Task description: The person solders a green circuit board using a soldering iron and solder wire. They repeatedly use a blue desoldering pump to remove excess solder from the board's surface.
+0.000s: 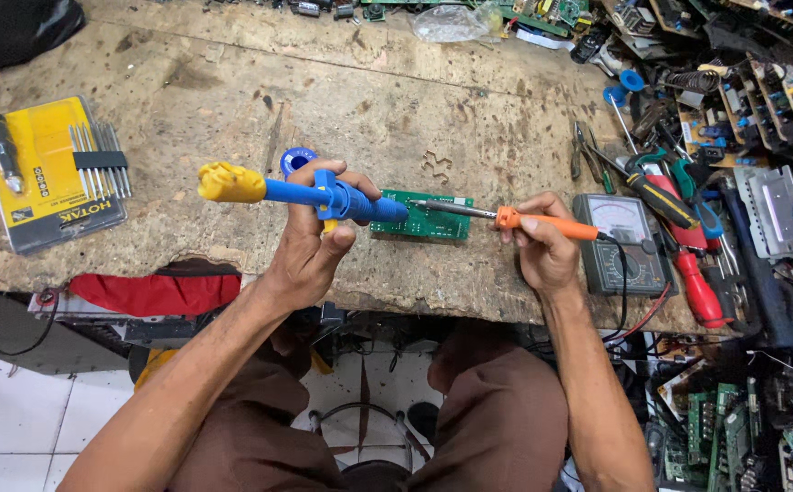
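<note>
A small green circuit board (424, 221) lies near the front edge of a worn workbench (232, 91). My left hand (310, 241) grips a blue solder sucker with a yellow plunger knob (232, 183), its nozzle pointing right onto the board's left end. My right hand (542, 251) holds an orange-handled soldering iron (542, 222); its metal tip reaches left onto the board close to the sucker's nozzle. A black cord runs from the iron's rear past my right wrist.
An analogue multimeter (623, 241) sits just right of my right hand, with red-handled pliers and screwdrivers (688, 255) beyond. A yellow screwdriver set pack (50, 173) lies at left. A blue solder reel (296, 160) sits behind my left hand. Boards and parts crowd the right side.
</note>
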